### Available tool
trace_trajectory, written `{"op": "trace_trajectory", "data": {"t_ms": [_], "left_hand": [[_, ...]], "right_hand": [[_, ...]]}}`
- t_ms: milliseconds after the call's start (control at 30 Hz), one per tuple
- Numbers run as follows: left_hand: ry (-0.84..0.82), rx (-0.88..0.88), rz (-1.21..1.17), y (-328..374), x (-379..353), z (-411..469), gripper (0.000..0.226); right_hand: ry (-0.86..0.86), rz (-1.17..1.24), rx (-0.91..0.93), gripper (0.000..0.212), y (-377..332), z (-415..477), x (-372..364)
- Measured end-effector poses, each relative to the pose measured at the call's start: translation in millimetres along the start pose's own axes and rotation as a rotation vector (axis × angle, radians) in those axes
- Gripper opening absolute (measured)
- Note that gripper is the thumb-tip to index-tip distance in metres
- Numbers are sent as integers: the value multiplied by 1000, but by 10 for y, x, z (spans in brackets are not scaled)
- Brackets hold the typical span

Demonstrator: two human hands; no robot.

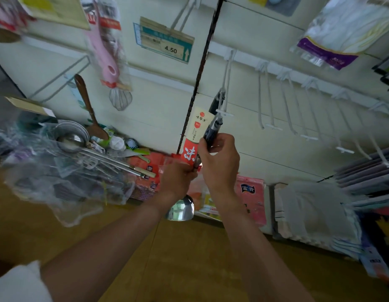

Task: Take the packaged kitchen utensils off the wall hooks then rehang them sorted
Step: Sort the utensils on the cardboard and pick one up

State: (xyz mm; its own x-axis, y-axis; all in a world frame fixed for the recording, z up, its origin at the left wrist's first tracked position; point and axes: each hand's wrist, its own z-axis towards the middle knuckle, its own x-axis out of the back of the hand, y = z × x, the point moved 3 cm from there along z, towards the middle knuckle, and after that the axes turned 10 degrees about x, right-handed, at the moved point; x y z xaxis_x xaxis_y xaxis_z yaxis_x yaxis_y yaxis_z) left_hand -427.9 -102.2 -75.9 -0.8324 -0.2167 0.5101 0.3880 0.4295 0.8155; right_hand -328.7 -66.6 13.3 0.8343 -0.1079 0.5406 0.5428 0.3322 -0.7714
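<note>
At far left, a heap of packaged utensils (pixel 64 171) in crinkled clear plastic lies on the brown wooden table (pixel 189 258). A polished steel ladle (pixel 71 141) and a dark wooden spoon (pixel 88 110) stick out of it. Above them on the pale wall hang a smooth pink peeler pack (pixel 103 53) and a wire whisk (pixel 120 99), both blurred. A flat price tag (pixel 167 42) hangs further right.

At centre, the left hand (pixel 178 179) grips the lower end of a long packaged utensil (pixel 195 131) with a cream and red card sleeve, fingers curled round it. The right hand (pixel 219 162) has its fingers wrapped round the pack's glossy dark handle (pixel 212 129), which reaches up to a thin white wire hook (pixel 227 79). Whether it is threaded on cannot be told.

Rightward, a row of white hooks (pixel 287 105) juts from a rail, below a shiny purple-banded bag (pixel 333 40).
</note>
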Motion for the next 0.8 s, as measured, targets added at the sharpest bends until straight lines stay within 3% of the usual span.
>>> {"op": "trace_trajectory", "data": {"t_ms": [133,233,367,800], "left_hand": [[6,-12,-41,-114,173,-251,14],[-9,44,-20,-233,349,-442,18],[21,136,-161,-501,802,-712,26],[484,311,-150,-1857,3252,-1744,14]], "right_hand": [[-18,24,41,28,-191,-289,14],[-75,33,47,27,-389,-451,-86],[-166,27,55,26,-824,-669,-371],[-420,197,401,31,-3003,-1928,-1855]]}}
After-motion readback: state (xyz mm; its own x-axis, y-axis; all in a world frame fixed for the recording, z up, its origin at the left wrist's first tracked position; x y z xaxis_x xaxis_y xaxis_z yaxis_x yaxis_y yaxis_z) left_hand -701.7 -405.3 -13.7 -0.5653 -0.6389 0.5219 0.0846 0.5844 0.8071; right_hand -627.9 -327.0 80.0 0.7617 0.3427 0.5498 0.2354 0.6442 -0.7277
